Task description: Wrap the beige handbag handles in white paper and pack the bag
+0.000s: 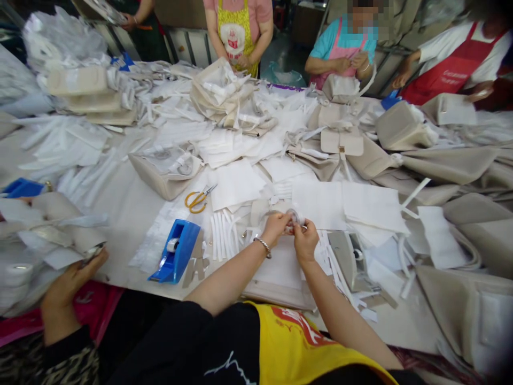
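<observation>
Both my hands meet over a beige handbag lying flat at the table's front edge. My left hand, with a bracelet at the wrist, is closed in a pinch on a small, clear, plastic-looking piece. Pinching the same piece from the other side is my right hand. Fingers partly cover it, so its exact kind cannot be made out. Left of my hands lie white strips, a blue tape dispenser and yellow-handled scissors. A grey tape dispenser stands to the right.
White sheets spread beyond my hands. Beige bags crowd the right side, one near the front. At the left, a co-worker's hand supports another bag. Several people stand across the table behind a bag pile.
</observation>
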